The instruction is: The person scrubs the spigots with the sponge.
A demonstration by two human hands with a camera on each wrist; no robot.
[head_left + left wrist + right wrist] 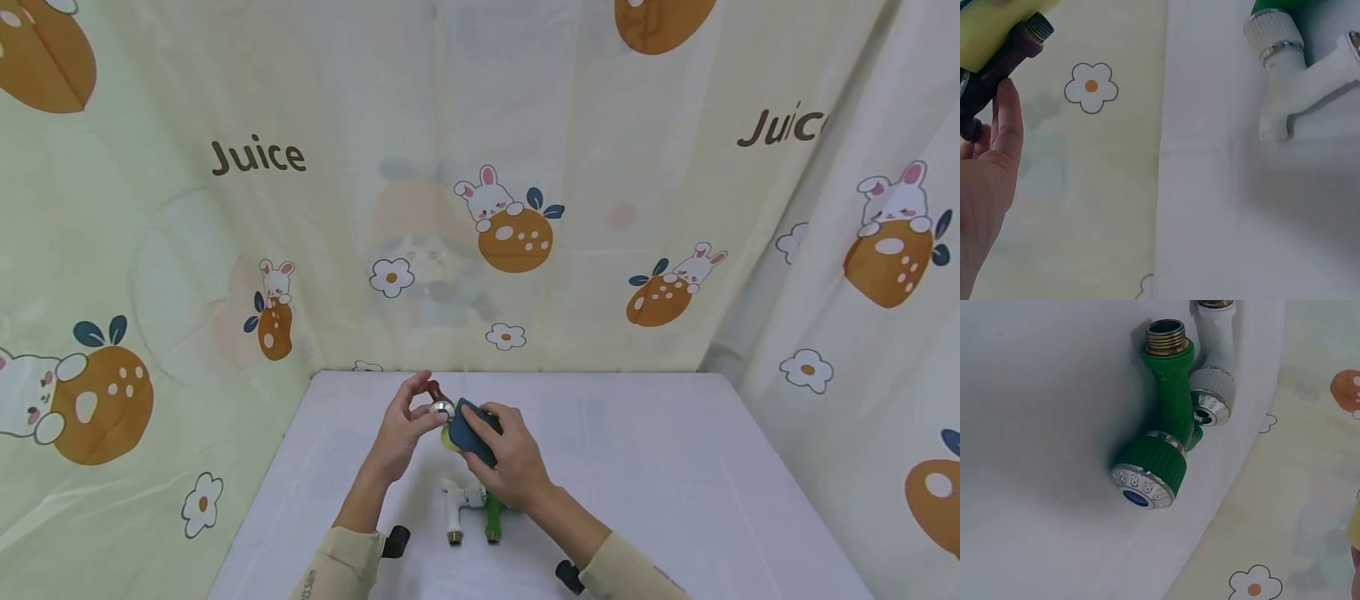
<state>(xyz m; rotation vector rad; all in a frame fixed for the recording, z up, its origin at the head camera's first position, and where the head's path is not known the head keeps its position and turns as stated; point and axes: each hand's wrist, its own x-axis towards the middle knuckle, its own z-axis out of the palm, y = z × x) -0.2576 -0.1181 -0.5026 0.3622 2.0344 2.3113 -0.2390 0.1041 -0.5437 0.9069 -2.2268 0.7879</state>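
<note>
A brownish-red tap (434, 390) with a silver-faced knob is held up in the fingers of my left hand (399, 435). In the left wrist view the tap (1007, 62) looks dark, and its threaded end points up and to the right. My right hand (517, 462) grips a sponge (472, 433), dark blue on one side and yellow on the other, against the tap. Only a sliver of that sponge (1354, 528) enters the right wrist view. Where sponge and tap meet is partly hidden by the fingers.
Below the hands, a white tap (453, 512) and a green tap (492, 518) lie side by side on the white-covered table (637, 467). A printed curtain (585, 125) hangs behind and along the sides. Small black devices (396, 542) sit by both sleeves.
</note>
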